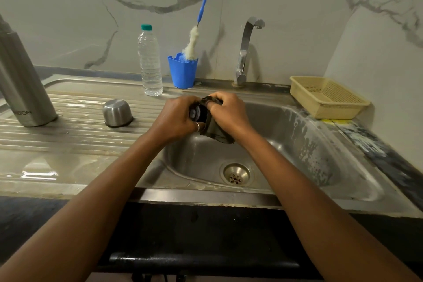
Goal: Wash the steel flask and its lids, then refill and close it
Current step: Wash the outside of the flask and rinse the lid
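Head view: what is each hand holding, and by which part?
The left hand grips a small black flask lid round its side. The right hand pinches a dark cloth by its upper end, pressed against that lid; the rest hangs down.

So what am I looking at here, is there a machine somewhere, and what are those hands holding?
There is no machine: a person wears a camera on the head, so you look down along both arms. The left hand grips a small black lid, and the right hand holds a dark cloth against it, over the sink. On the drainboard at left stand the steel flask and its steel cup lid, mouth down. Behind are a plastic water bottle, a blue cup holding a bottle brush, and the tap; a yellow basket sits at right.
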`<state>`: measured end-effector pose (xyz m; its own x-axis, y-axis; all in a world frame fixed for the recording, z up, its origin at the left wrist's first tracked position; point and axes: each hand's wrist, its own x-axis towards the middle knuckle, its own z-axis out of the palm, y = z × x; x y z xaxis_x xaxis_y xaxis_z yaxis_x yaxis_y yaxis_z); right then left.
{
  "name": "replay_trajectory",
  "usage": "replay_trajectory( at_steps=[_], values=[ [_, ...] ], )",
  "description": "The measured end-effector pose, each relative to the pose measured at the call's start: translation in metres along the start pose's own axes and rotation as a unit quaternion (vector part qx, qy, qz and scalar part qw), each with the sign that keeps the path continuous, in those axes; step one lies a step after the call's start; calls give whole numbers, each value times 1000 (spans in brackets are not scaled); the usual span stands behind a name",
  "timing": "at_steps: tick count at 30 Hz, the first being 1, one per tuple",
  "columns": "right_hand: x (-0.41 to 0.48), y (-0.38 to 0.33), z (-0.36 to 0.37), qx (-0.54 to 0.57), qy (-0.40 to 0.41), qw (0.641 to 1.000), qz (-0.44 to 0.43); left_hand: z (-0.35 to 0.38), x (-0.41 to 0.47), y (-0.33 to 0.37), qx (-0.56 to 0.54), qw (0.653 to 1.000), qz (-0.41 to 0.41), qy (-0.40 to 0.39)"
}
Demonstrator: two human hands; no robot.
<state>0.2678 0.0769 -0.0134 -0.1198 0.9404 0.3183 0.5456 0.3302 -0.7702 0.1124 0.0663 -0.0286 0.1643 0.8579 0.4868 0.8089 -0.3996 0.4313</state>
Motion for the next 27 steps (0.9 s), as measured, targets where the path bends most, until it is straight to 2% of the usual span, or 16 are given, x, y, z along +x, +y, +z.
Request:
replay_trajectory(
  at_steps=[2,5,7,10,13,15,17,19,20,22,27],
  values=[
    [4,4,-2,60,-13,995,83,0,0,1,-38,999,-18,-2],
    [6,9,-5,229,-47,955,183,1,-1,2,-127,990,-56,18],
    [8,11,-6,309,-57,926,209,2,0,3,-172,981,-75,45],
    [11,10,-5,397,-64,883,243,1,2,4,-167,980,-89,68],
    [13,8,-7,441,-69,858,256,1,1,2,-217,972,-85,32],
    [12,9,-8,401,-57,884,234,2,0,1,-253,964,-79,23],
    [9,8,-9,297,-27,937,183,3,0,2,-261,962,-66,40],
    [10,7,-10,160,31,982,95,4,0,2,-233,968,-63,69],
    [10,6,-11,86,68,993,34,4,0,2,-210,973,-60,78],
    [12,4,-12,3,107,991,-76,5,-1,3,-161,982,-52,86],
    [8,0,-1,-84,37,967,-237,1,-3,2,-97,991,-21,94]
  ],
)
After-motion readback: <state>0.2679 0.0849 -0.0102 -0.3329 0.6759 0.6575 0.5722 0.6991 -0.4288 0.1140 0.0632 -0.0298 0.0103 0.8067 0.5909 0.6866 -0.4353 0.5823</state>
